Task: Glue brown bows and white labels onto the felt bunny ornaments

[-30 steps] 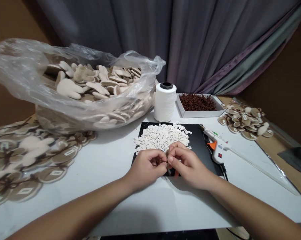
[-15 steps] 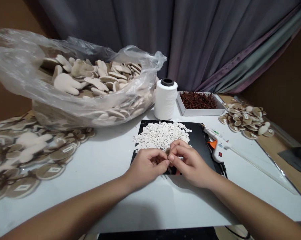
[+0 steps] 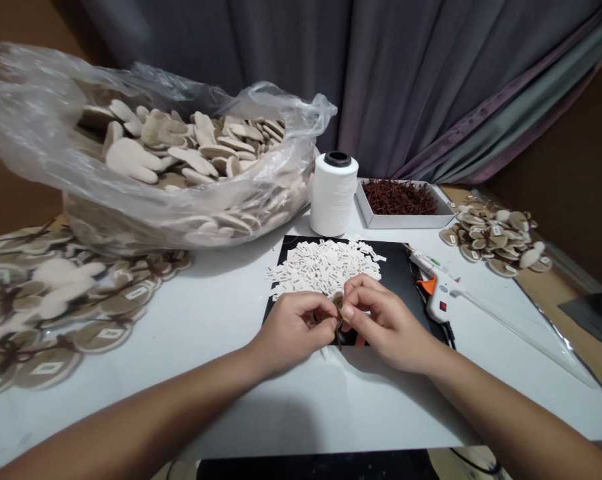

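Over the near edge of a black sheet (image 3: pixel 395 267) on a white table (image 3: pixel 221 407), both hands work fingertip to fingertip. Left hand (image 3: pixel 295 330): curled, thumb and fingers closed at the small tan piece (image 3: pixel 337 299). Right hand (image 3: pixel 385 321): also curled, gripping the same piece from the other side. A thin dark strand (image 3: pixel 339 337) hangs below the fingertips; exactly which fingers hold it is hidden.

Just above the hands, on the sheet, lies a heap of small printed paper labels (image 3: pixel 323 267). To the right, a white and orange glue gun (image 3: pixel 435 293) lies at the sheet's edge, with a long clear glue stick (image 3: pixel 525 343) beside it on the table. Farther back stand a white thread spool (image 3: pixel 333 193) and a white box (image 3: pixel 405 222) of brown cord pieces (image 3: pixel 398 197). A clear plastic bag (image 3: pixel 31 100) at back left holds beige mitten-shaped pieces (image 3: pixel 131 160). Labeled assembled pieces lie at left (image 3: pixel 101 300) and right (image 3: pixel 495 240).
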`<act>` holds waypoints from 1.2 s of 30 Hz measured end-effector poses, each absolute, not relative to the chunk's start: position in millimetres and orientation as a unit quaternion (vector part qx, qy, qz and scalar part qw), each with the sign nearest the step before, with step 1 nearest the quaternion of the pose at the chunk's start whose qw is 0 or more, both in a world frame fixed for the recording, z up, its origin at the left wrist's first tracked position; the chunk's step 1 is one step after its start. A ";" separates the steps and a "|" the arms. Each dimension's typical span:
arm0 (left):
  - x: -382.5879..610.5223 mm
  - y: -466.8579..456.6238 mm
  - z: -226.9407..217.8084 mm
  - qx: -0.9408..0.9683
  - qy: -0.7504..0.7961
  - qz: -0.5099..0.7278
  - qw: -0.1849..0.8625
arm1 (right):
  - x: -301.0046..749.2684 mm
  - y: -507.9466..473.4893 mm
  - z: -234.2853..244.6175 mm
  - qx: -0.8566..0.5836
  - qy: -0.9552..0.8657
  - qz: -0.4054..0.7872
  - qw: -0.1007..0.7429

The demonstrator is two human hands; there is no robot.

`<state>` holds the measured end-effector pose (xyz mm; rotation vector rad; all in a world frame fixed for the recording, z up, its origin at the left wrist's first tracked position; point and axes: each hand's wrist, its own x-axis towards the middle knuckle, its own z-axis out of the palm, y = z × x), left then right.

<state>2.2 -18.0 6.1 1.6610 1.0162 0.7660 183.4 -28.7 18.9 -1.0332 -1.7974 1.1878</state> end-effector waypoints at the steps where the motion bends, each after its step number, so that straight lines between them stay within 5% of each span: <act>1: 2.1 -18.4 6.0 0.681 0.424 0.321 0.503 | 183.6 -28.0 18.8 -0.403 -0.695 0.471 0.364; 15: 5.5 -18.9 10.7 0.733 0.416 0.328 0.427 | 180.2 -29.5 14.7 -0.397 -0.675 0.505 0.364; 24: 4.6 -18.7 7.4 0.670 0.413 0.351 0.507 | 170.2 -32.9 13.5 -0.408 -0.509 0.632 0.418; 36: 3.3 -21.9 8.1 0.654 0.423 0.361 0.514 | 187.1 -24.5 11.9 -0.381 -0.494 0.649 0.435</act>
